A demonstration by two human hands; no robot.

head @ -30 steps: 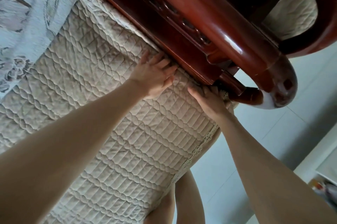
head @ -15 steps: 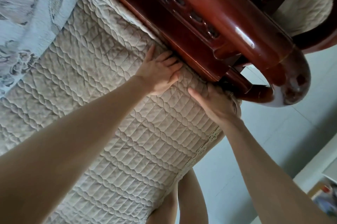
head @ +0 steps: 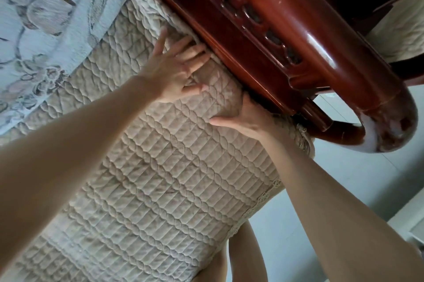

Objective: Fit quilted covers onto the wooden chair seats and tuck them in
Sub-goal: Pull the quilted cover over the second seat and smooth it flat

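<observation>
Beige quilted cover (head: 160, 178) spread over seat, far edge against dark red polished wooden chair rail (head: 241, 47). Left hand (head: 174, 75) flat, fingers straight, pressing cover beside rail. Right hand (head: 247, 118): fingers hidden in gap, grip cannot tell. Laying done; tucking apparently midway.

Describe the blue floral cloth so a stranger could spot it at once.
Start at the glossy red wooden chair frame running across the top. Below it lies the beige quilted cover, and the cloth borders that cover at upper left. It alone is pale blue, with stitched flowers rather than a diamond grid.
</observation>
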